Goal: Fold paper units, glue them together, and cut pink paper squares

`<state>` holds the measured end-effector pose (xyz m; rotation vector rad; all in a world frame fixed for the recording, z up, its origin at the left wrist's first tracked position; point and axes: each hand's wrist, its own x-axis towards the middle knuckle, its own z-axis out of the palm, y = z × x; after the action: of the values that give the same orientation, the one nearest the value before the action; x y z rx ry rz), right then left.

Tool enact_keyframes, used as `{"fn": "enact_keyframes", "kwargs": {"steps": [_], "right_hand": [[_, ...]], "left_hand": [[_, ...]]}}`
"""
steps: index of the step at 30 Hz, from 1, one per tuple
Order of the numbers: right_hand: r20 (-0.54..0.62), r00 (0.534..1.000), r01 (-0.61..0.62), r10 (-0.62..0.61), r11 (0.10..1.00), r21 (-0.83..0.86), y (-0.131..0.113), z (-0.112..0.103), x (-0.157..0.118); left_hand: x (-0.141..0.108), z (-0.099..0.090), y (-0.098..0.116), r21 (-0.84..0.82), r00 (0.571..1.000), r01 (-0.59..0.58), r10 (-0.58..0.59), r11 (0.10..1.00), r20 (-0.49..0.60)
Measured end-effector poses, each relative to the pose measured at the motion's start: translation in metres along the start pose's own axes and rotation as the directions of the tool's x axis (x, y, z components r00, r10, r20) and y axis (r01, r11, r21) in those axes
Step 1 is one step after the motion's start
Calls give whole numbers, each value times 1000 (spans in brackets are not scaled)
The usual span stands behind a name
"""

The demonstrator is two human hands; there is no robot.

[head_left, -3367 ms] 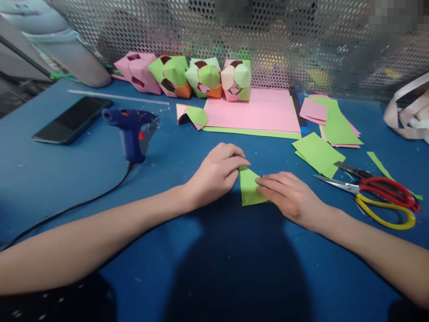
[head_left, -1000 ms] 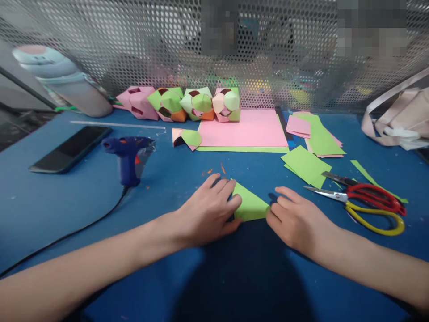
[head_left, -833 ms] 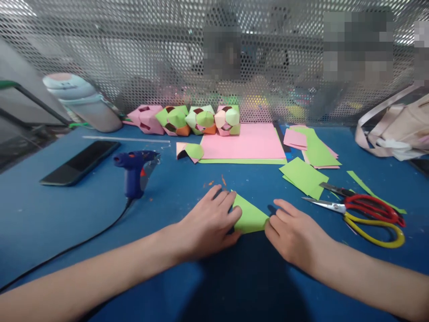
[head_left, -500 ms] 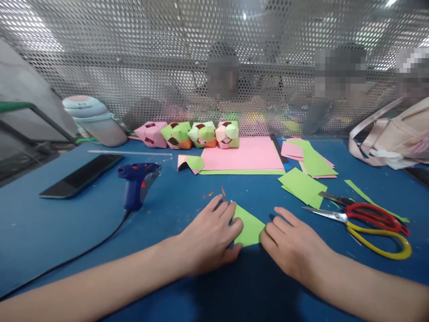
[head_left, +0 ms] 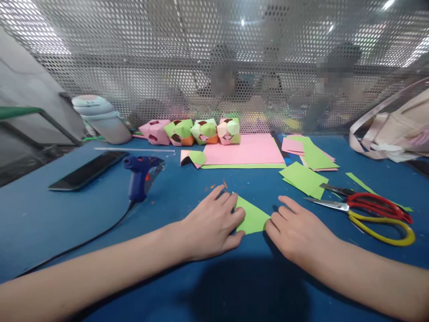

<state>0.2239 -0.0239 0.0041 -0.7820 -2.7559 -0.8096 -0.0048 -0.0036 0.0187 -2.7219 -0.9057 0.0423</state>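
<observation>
A green paper sheet [head_left: 252,216], roughly triangular in its visible part, lies on the blue table between my hands. My left hand [head_left: 216,223] covers its left side, with bent fingers and thumb holding that edge down. At the right corner, the fingertips of my right hand [head_left: 295,226] are closed on the paper, the index finger reaching a little forward. The hidden edges under both hands cannot be made out. Beyond them sits a small folded pink and green paper piece [head_left: 193,158].
Left are a blue glue gun [head_left: 139,176] with its cord, a phone [head_left: 89,171] and a plush-topped cup [head_left: 102,118]. Several folded paper shapes [head_left: 204,132] line the back near pink sheets [head_left: 246,152]. Right lie green squares [head_left: 303,179], scissors [head_left: 372,217] and a bag [head_left: 398,125].
The view has tilted slightly, so the things on the table appear a little higher and further right. Both hands stay on the green paper with nearly the same grip.
</observation>
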Motion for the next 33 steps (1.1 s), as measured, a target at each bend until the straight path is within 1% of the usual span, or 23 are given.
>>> {"fn": "enact_keyframes", "kwargs": {"steps": [3, 8, 12, 14, 16, 17, 19, 21, 22, 23, 24, 25, 26, 27, 28, 29, 30, 31, 33], "right_hand": [[28, 999, -21, 21, 1000, -11, 1, -1, 2], [-43, 999, 0, -1, 1000, -18, 1, 1, 6], [-54, 999, -4, 5, 1000, 23, 8, 1, 9], [-59, 998, -13, 17, 997, 77, 14, -2, 11], [-77, 996, -36, 49, 986, 161, 21, -6, 12], [-94, 993, -51, 73, 975, 214, 24, -8, 13], [-134, 981, -82, 137, 932, 354, 27, -12, 14], [-149, 957, -136, 250, 836, 531, 28, -13, 16], [-126, 934, -188, 336, 758, 625, 27, -13, 17], [-72, 899, -255, 432, 651, 715, 26, -12, 19], [9, 852, -325, 523, 515, 793, 25, -11, 21], [105, 801, -377, 589, 360, 853, 24, -9, 23], [204, 757, -405, 620, 200, 892, 22, -6, 25], [291, 729, -409, 620, 52, 911, 21, -4, 27], [355, 717, -397, 601, -66, 915, 20, -2, 30], [393, 714, -380, 579, -151, 912, 18, 0, 31], [413, 713, -364, 567, -204, 909, 17, 2, 33], [420, 708, -350, 568, -234, 907, 15, 3, 34], [415, 687, -326, 597, -257, 910, 13, 4, 34]], "left_hand": [[1, 0, -1, -13, 1000, -2, 2, 1000, -16], [0, 3, -2, -81, 994, 3, -11, 997, -104], [-2, 4, -1, -191, 980, -6, -33, 982, -198], [-1, 4, -2, -263, 966, -24, -45, 964, -253], [0, 5, -3, -346, 952, -23, -84, 938, -293], [1, 5, -4, -392, 948, -16, -111, 920, -299], [3, 6, -6, -497, 946, 11, -169, 868, -275], [5, 5, -7, -615, 945, 62, -245, 786, -218], [5, 4, -8, -672, 938, 92, -290, 735, -190], [6, 3, -7, -723, 927, 120, -338, 680, -165], [7, 1, -7, -770, 911, 142, -387, 622, -144], [7, -1, -7, -813, 893, 154, -431, 562, -128], [8, -3, -6, -855, 874, 157, -472, 495, -112], [8, -5, -6, -896, 857, 154, -508, 417, -89], [9, -6, -5, -933, 843, 150, -536, 326, -52], [10, -5, -4, -964, 829, 141, -559, 227, -11], [11, -4, -3, -985, 817, 126, -575, 121, 34], [11, -3, -2, -995, 808, 103, -585, 14, 76], [13, 2, 2, -982, 797, 36, -587, -185, 140]]}}
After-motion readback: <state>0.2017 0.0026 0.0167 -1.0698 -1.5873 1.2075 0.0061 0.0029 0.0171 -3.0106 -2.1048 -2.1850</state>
